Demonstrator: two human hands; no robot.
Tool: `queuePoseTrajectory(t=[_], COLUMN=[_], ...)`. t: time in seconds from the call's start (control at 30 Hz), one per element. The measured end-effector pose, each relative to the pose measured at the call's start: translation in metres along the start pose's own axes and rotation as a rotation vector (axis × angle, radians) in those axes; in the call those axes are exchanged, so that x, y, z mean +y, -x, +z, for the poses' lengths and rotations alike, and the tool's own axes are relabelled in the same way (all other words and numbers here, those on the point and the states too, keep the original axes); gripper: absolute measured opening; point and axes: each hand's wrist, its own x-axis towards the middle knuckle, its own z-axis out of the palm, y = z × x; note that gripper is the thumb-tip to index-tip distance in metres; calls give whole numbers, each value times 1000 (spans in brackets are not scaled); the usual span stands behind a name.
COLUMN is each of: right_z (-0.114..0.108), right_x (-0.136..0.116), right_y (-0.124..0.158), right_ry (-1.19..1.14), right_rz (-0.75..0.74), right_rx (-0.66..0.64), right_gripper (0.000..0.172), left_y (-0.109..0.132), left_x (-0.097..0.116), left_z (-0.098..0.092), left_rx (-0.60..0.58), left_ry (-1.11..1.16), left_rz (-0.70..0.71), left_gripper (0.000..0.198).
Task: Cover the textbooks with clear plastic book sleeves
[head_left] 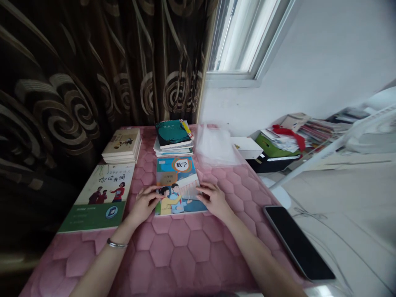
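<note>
A blue maths textbook [178, 175] with cartoon children on its cover lies flat in the middle of the pink quilted table cover [185, 247]. My left hand [145, 203] rests at the book's lower left edge, fingers spread and touching the cover. My right hand [214, 200] lies at the book's lower right edge, fingers stretched onto it. Neither hand grips the book. A silver bangle [116, 244] is on my left wrist.
A green and white book [100, 198] lies at the left. Two book stacks [122, 145] [173, 138] and clear plastic sleeves [215, 144] sit behind. A dark phone [297, 241] lies at the right edge. A dark curtain, a window, and floor clutter surround the table.
</note>
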Motion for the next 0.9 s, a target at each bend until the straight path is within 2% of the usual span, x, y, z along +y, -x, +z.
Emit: queuePoseTrajectory(t=[0.13, 0.27, 0.37, 0.57, 0.73, 0.9], right_z=[-4, -6, -6, -6, -4, -3], right_x=[0, 2, 4, 4, 3, 6], right_y=[0, 0, 0, 0, 0, 0], right_ry=[-35, -75, -86, -84, -48, 2], right_rz=[12, 41, 53, 7, -34, -64], right_rx=[-39, -73, -67, -12, 18, 43], right_gripper=[26, 25, 25, 24, 24, 22], left_y=[1, 4, 6, 6, 7, 9], left_x=[1, 4, 6, 0, -3, 6], left_z=[-1, -10, -16, -13, -9, -10], left_rx=[2, -80, -141, -152, -126, -15], left_ry=[8, 31, 56, 111, 115, 56], left_rz=[-10, 16, 34, 12, 24, 124], left_gripper=[26, 25, 30, 30, 29, 16])
